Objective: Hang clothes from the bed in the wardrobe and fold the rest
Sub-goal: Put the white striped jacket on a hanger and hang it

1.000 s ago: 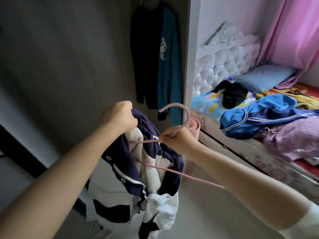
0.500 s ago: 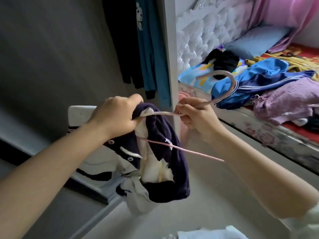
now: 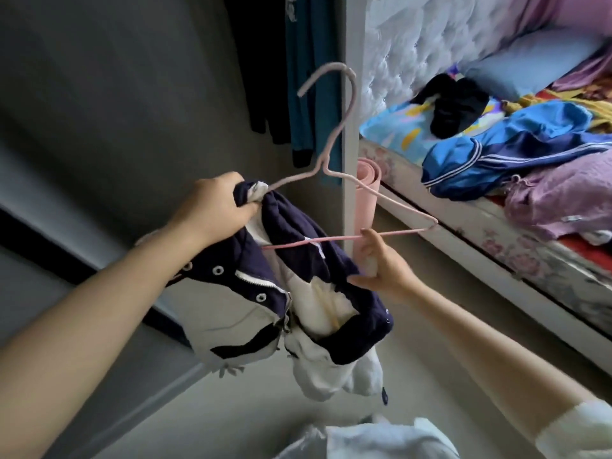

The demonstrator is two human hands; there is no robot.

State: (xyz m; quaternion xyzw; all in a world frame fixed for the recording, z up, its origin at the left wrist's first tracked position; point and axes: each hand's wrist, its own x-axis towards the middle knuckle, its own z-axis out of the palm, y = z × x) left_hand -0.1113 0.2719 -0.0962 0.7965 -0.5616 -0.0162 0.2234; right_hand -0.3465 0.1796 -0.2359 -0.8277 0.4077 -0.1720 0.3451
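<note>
Upright now swings my pink hanger; left hand grips the jacket collar, right hand pinches the bar, wardrobe ahead-left.

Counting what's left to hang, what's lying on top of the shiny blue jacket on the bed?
Nothing lies on the shiny blue jacket; a crumpled lilac garment borders it. Anything beneath is hidden.
</note>
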